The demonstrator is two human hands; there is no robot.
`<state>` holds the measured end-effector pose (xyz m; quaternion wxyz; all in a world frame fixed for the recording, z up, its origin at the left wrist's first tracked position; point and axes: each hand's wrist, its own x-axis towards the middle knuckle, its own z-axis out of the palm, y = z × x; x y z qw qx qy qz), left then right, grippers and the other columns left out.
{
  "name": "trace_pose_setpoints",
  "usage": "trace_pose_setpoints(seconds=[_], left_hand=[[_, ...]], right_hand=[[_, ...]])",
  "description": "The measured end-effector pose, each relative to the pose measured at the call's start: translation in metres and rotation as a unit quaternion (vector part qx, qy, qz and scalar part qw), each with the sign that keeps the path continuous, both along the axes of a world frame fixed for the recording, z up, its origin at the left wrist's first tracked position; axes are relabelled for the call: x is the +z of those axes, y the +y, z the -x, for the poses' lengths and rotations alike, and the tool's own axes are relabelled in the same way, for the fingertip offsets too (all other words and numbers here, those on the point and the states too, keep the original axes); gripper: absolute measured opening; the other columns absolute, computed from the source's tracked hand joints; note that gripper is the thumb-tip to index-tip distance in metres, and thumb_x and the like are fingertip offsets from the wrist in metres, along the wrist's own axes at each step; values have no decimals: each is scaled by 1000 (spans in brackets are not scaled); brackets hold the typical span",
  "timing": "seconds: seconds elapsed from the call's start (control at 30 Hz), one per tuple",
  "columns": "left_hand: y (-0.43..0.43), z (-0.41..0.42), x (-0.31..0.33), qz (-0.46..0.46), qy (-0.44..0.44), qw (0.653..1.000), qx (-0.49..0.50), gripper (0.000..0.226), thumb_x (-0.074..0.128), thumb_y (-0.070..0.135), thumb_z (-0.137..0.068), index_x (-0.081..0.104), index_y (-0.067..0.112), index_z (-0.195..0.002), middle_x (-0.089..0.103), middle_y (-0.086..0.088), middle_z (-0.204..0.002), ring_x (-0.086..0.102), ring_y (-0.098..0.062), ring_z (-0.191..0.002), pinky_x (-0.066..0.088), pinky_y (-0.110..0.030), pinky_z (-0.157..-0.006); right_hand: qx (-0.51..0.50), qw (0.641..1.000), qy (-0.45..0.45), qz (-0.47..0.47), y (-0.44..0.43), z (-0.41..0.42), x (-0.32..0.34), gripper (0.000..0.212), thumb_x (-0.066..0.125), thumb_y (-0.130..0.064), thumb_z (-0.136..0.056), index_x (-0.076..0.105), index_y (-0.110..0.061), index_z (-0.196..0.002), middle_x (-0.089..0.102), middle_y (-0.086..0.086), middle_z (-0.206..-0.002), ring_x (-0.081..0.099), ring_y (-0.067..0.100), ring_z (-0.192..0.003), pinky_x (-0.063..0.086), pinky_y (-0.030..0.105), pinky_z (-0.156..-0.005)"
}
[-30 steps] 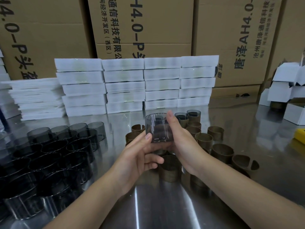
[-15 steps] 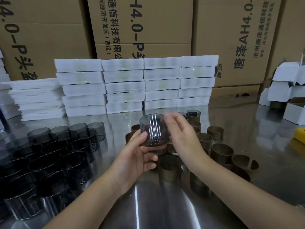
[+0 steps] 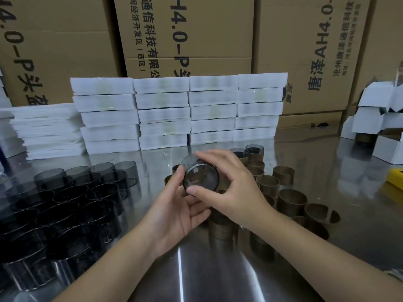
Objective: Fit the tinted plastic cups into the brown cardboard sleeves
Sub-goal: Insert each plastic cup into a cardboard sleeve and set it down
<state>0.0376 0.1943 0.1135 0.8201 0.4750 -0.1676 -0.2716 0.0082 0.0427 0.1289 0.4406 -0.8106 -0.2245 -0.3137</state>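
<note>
Smoky cup [image 3: 201, 178] tilted; our left hand [image 3: 174, 212] and right hand [image 3: 231, 186] both pinch it. We level rim, press squarely into near sleeve [image 3: 222, 228].

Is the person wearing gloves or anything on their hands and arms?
No gloves. The left hand and right hand are both bare, with short, unpainted nails and no rings. The left forearm and right forearm are bare too: no sleeves, watch or bracelet show in the picture.
</note>
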Motion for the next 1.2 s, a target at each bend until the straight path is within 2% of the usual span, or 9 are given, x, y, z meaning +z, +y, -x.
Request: trace_pose_setpoints(seconds=[0.17, 0.23, 0.3, 0.43, 0.57, 0.67, 0.87, 0.97, 1.2], left_hand=[[-1, 1, 0, -23, -15, 999, -34, 64, 56, 70, -69, 76, 18, -100, 69, -10, -97, 68, -17, -83, 55, -28, -79], [0, 2, 1, -31, -11, 998, -48, 67, 59, 74, -70, 76, 17, -103, 69, -11, -104, 69, -17, -86, 57, -29, -80], [1, 1, 2, -36, 4, 997, -66, 74, 66, 72, -62, 75, 14, -109, 68, -14, -108, 70, -20, -87, 59, -32, -77], [0, 2, 2, -42, 26, 993, -107, 78, 74, 69, -57, 74, 13, -111, 66, -20, -104, 70, -26, -87, 60, -37, -77], [1, 2, 1, -41, 28, 991, -125, 88, 87, 64, -43, 73, 8, -110, 65, -22, -102, 70, -29, -88, 59, -40, -78], [1, 1, 0, -43, 32, 991, -124, 96, 90, 61, -39, 67, 4, -112, 65, -23, -100, 70, -29, -86, 60, -41, -77], [0, -1, -2, -50, 12, 992, -116, 86, 90, 64, -35, 77, 7, -98, 69, -20, -95, 70, -26, -83, 60, -38, -75], [-1, -2, -2, -60, -2, 991, -116, 82, 84, 70, -39, 78, 9, -93, 71, -16, -93, 70, -22, -82, 59, -35, -77], [-2, -1, -5, -73, -12, 991, -108, 83, 77, 76, -46, 77, 9, -95, 71, -17, -98, 71, -20, -80, 58, -34, -77]], right_hand=[[-5, 999, -20, 27, 0, 0, 0, 62, 77, -48, -71, 57, -35, -128, 48, -22, -124, 45, -1, -124, 38, 21, -105], [-6, 999, -19, 32, 0, 1, 1, 62, 74, -54, -69, 55, -39, -126, 47, -24, -123, 45, 0, -124, 38, 22, -105], [-10, 999, -12, 41, 1, 2, 1, 61, 71, -59, -68, 54, -42, -123, 48, -26, -122, 45, -1, -123, 38, 22, -105], [-14, 999, 11, 30, 1, 4, 5, 54, 66, -63, -65, 61, -38, -113, 55, -26, -109, 51, -2, -113, 42, 21, -97], [-15, 1000, -2, 14, 3, 6, 6, 49, 65, -61, -67, 65, -32, -106, 59, -21, -102, 57, 1, -105, 47, 28, -92], [-20, 1000, -21, -6, 3, 5, 6, 45, 66, -59, -69, 69, -29, -101, 63, -17, -98, 60, 3, -101, 49, 32, -90], [-24, 998, -42, -33, 4, 5, 7, 39, 69, -56, -70, 74, -27, -96, 67, -14, -94, 64, 5, -96, 52, 33, -86], [-16, 998, -39, -56, 4, 5, 7, 36, 68, -52, -73, 76, -25, -94, 69, -12, -92, 65, 6, -95, 53, 33, -85], [-11, 997, -24, -70, 4, 5, 9, 19, 69, -33, -81, 77, -21, -92, 71, -9, -91, 65, 6, -94, 52, 29, -85]])
